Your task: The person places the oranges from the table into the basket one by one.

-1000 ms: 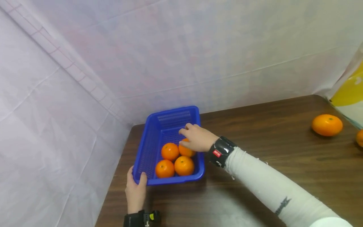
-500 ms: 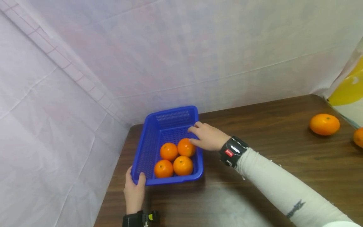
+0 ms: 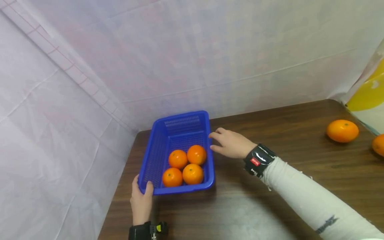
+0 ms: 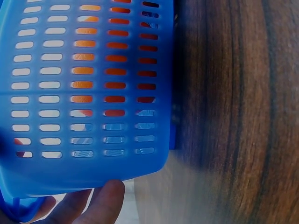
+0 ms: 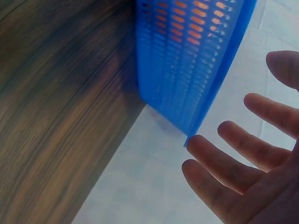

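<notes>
A blue plastic basket (image 3: pixel 150 156) with slotted walls stands at the table's back left corner and holds several oranges (image 3: pixel 193 174) in its near right part. My left hand (image 3: pixel 141 203) grips the basket's near left corner, thumb over the rim; in the left wrist view its fingers (image 4: pixel 106 200) curl under that corner. Beside the basket's right rim is my right hand (image 3: pixel 232 143), fingers spread and nothing held. The right wrist view shows those fingers (image 5: pixel 224 161) apart from the slotted wall.
On the right of the brown wooden table (image 3: pixel 288 133) lies an orange (image 3: pixel 342 131), with another orange (image 3: pixel 379 145) cut off by the view's edge. A yellow object (image 3: pixel 366 95) is at the far right. White sheeting (image 3: pixel 192 56) hangs behind the table and along its left.
My right hand has moved right, out of the basket and away from the oranges, to outside the right rim. The left hand keeps its grip on the corner.
</notes>
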